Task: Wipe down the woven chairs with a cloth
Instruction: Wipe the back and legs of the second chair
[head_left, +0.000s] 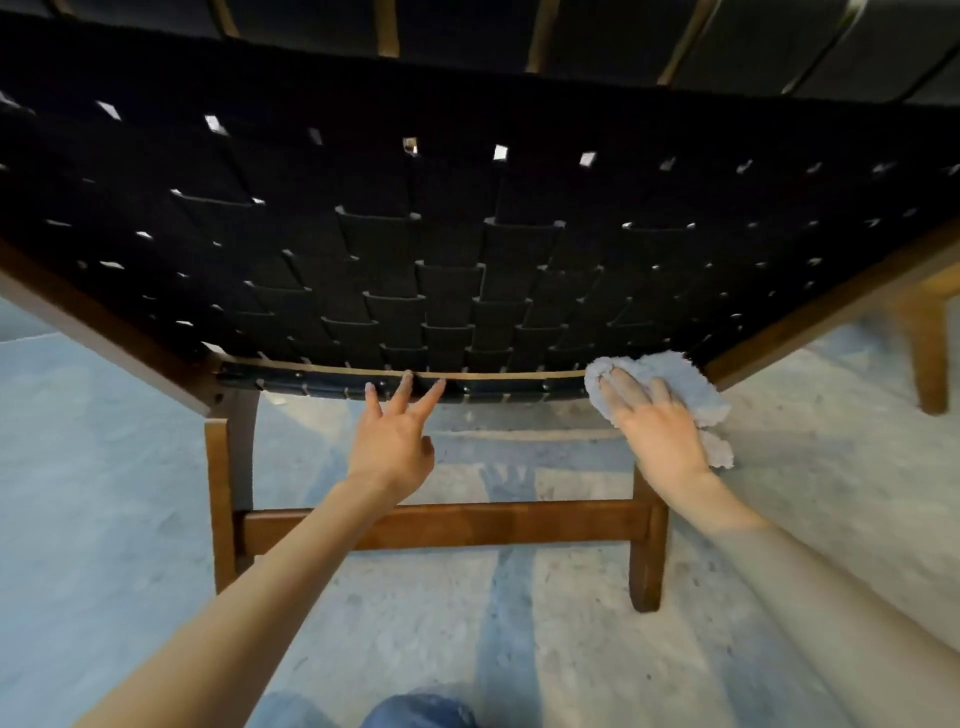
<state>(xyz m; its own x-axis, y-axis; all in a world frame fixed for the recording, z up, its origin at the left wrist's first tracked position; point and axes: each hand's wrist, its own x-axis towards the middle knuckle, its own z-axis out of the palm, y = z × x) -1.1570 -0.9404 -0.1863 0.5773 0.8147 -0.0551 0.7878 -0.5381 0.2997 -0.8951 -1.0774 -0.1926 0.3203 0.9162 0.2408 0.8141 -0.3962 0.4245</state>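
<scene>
Woven chair (447, 270) fills the view: black straps crossed in a basket weave on a brown wooden frame, with small gaps letting light through. Pale fluffy cloth (670, 369) sits on the seat's front right corner. The right hand (660, 426) lies flat on it, fingers straight and pressing down. The left hand (395, 441) is spread, fingertips touching the front edge (mid-seat). Crossbar (467, 522) joins the front legs. Pale mottled floor (104, 467) below.

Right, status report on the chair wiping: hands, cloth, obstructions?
Left hand open, fingertips on woven seat's front edge. Right hand pressing cloth flat at front right corner. Nothing in the way.
</scene>
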